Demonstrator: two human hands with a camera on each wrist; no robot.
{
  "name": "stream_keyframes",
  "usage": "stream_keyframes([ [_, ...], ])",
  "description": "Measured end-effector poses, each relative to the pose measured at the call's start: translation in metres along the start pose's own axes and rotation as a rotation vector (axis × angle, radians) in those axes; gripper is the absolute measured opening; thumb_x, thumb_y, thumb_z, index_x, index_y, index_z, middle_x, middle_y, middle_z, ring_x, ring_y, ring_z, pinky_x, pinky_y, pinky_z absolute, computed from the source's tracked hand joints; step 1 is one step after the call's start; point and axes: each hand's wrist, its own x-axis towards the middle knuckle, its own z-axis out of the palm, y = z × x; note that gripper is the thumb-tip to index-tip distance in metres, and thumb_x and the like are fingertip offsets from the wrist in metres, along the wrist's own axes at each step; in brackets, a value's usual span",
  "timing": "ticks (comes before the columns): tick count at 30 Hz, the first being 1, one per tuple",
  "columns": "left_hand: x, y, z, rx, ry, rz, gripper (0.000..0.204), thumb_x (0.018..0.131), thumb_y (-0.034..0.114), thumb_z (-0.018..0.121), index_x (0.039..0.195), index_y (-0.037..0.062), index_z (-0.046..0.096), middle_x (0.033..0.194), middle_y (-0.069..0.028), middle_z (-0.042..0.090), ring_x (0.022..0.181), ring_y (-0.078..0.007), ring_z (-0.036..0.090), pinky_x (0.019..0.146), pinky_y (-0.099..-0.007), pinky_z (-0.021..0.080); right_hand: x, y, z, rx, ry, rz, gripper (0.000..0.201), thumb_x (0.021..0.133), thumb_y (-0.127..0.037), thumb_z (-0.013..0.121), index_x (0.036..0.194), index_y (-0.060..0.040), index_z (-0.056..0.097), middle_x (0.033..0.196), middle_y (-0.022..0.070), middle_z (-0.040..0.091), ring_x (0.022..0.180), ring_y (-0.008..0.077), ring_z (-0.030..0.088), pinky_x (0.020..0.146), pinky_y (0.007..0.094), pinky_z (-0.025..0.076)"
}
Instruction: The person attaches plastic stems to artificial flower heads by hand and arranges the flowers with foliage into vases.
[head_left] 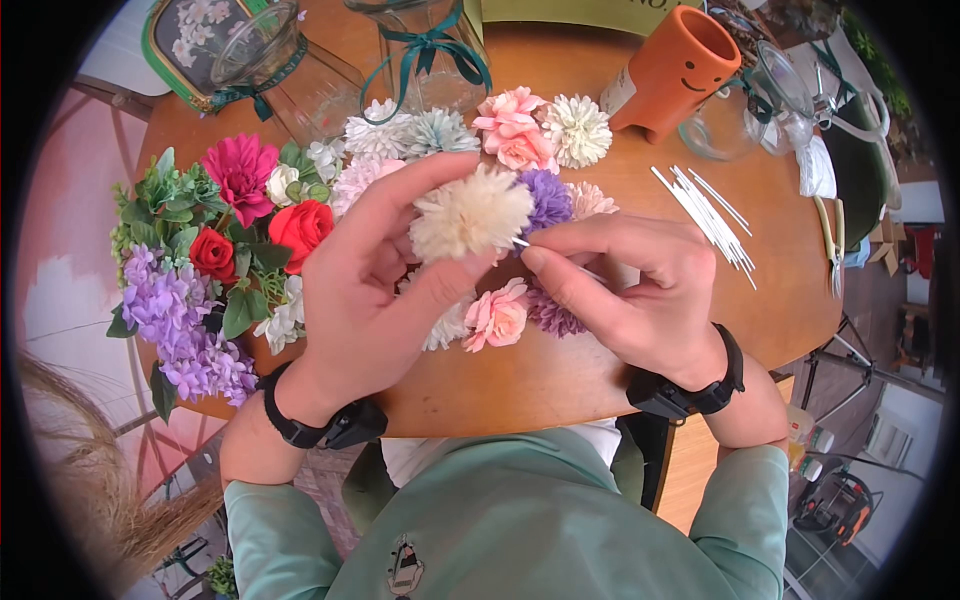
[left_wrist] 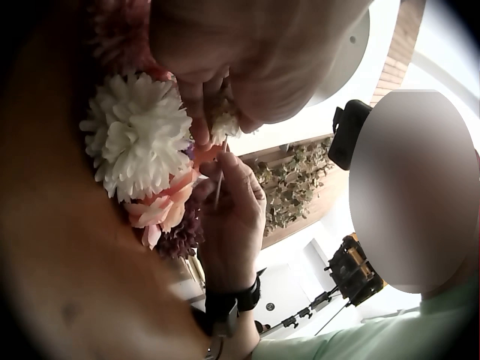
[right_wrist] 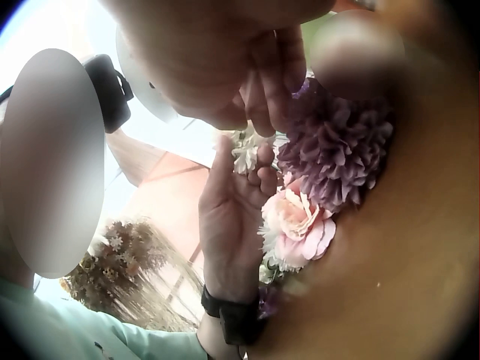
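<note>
My left hand [head_left: 362, 290] holds a cream pom-pom artificial flower head [head_left: 468, 214] between thumb and fingers, above the table. From the right, my right hand [head_left: 645, 285] pinches a thin white stick [head_left: 521, 242] between thumb and forefinger, its end right at the flower's underside. In the left wrist view the stick [left_wrist: 219, 189] runs down from the cream flower [left_wrist: 224, 126] along the right fingers. Beneath and around the hands lie loose flower heads: a purple one [head_left: 549, 197], a pink one [head_left: 497, 315] and a dark purple one [head_left: 556, 312].
Red roses [head_left: 301, 236] and lilac hydrangeas [head_left: 165, 300] lie at the left. White sticks [head_left: 705, 222] are spread at the right, near pliers [head_left: 833, 245]. Behind stand a terracotta vase [head_left: 672, 80] with a smiling face and glass vases [head_left: 432, 75] with green ribbons.
</note>
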Motion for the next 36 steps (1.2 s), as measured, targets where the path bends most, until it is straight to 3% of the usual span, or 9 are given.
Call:
stream_keyframes([
  [5, 0.003, -0.009, 0.011, 0.038, -0.002, 0.252, 0.063, 0.089, -0.009, 0.072, 0.147, -0.0049, 0.048, 0.149, -0.023, 0.053, 0.135, -0.0268, 0.058, 0.108, -0.04, 0.055, -0.001, -0.003, 0.002, 0.081, -0.044, 0.138, 0.007, 0.094, -0.003, 0.076, 0.096, 0.0026, 0.078, 0.075, 0.0063, 0.075, 0.058, 0.0053, 0.066, 0.051, 0.0219, 0.049],
  [7, 0.003, -0.009, 0.017, -0.081, 0.226, 0.309, 0.067, 0.082, -0.011, 0.074, 0.145, -0.0038, 0.053, 0.144, -0.0188, 0.056, 0.122, -0.0257, 0.065, 0.103, -0.0379, 0.055, -0.003, -0.002, 0.005, 0.139, -0.024, 0.171, 0.007, 0.095, -0.004, 0.076, 0.097, 0.0025, 0.078, 0.075, 0.0052, 0.075, 0.058, 0.0045, 0.065, 0.051, 0.0215, 0.048],
  [10, 0.001, -0.006, -0.007, 0.4, 0.131, 0.325, 0.06, 0.077, -0.011, 0.078, 0.135, -0.0029, 0.062, 0.137, -0.0187, 0.061, 0.113, -0.0256, 0.068, 0.093, -0.0367, 0.056, -0.004, -0.001, 0.006, 0.207, -0.003, 0.22, 0.008, 0.096, -0.005, 0.075, 0.099, 0.0024, 0.078, 0.075, 0.0035, 0.075, 0.058, 0.0033, 0.064, 0.051, 0.021, 0.047],
  [13, 0.002, -0.009, -0.007, 0.455, 0.093, 0.418, 0.051, 0.075, -0.01, 0.08, 0.124, -0.0026, 0.069, 0.127, -0.0183, 0.067, 0.105, -0.024, 0.068, 0.085, -0.0343, 0.056, -0.005, 0.002, 0.006, 0.222, -0.012, 0.231, 0.009, 0.097, -0.005, 0.075, 0.101, 0.0027, 0.077, 0.075, 0.003, 0.075, 0.057, 0.0027, 0.063, 0.051, 0.0212, 0.046],
  [17, -0.005, -0.006, -0.009, 0.431, 0.02, 0.282, 0.051, 0.08, -0.012, 0.08, 0.128, -0.0046, 0.063, 0.138, -0.0195, 0.06, 0.128, -0.0279, 0.061, 0.105, -0.0392, 0.053, -0.004, 0.001, 0.006, 0.21, -0.054, 0.292, 0.011, 0.098, -0.006, 0.075, 0.103, 0.0033, 0.077, 0.072, 0.0028, 0.073, 0.055, 0.0025, 0.061, 0.048, 0.0222, 0.043],
  [20, -0.002, -0.006, -0.007, 0.566, 0.02, 0.391, 0.054, 0.081, -0.011, 0.08, 0.132, -0.0046, 0.062, 0.136, -0.0183, 0.062, 0.125, -0.0274, 0.063, 0.104, -0.0391, 0.053, -0.005, 0.003, 0.007, 0.313, -0.088, 0.374, 0.012, 0.098, -0.007, 0.074, 0.104, 0.0034, 0.077, 0.069, 0.0023, 0.072, 0.054, 0.0023, 0.06, 0.048, 0.0229, 0.043],
  [23, -0.004, -0.005, 0.001, 0.289, 0.154, 0.2, 0.053, 0.08, -0.012, 0.08, 0.13, -0.0057, 0.064, 0.132, -0.0185, 0.065, 0.12, -0.0276, 0.066, 0.102, -0.0395, 0.054, -0.006, 0.006, 0.008, 0.269, -0.075, 0.312, 0.012, 0.099, -0.008, 0.074, 0.104, 0.0029, 0.077, 0.067, 0.0018, 0.07, 0.053, 0.0024, 0.059, 0.047, 0.0234, 0.042],
  [25, 0.001, -0.001, -0.003, 0.492, 0.1, 0.326, 0.044, 0.076, -0.01, 0.078, 0.119, -0.0039, 0.072, 0.114, -0.0162, 0.072, 0.095, -0.0239, 0.07, 0.08, -0.0307, 0.057, -0.005, 0.004, 0.007, 0.255, -0.087, 0.328, 0.012, 0.099, -0.008, 0.074, 0.104, 0.0024, 0.078, 0.068, 0.0019, 0.07, 0.053, 0.0025, 0.058, 0.047, 0.0234, 0.042],
  [36, -0.002, -0.002, -0.005, 0.552, 0.095, 0.433, 0.03, 0.074, -0.011, 0.077, 0.104, -0.0042, 0.075, 0.105, -0.0166, 0.076, 0.091, -0.026, 0.075, 0.077, -0.032, 0.059, 0.0, -0.007, 0.002, 0.186, -0.141, 0.333, 0.009, 0.099, -0.006, 0.073, 0.099, 0.0016, 0.078, 0.071, 0.0028, 0.069, 0.055, 0.0038, 0.06, 0.048, 0.0233, 0.043],
])
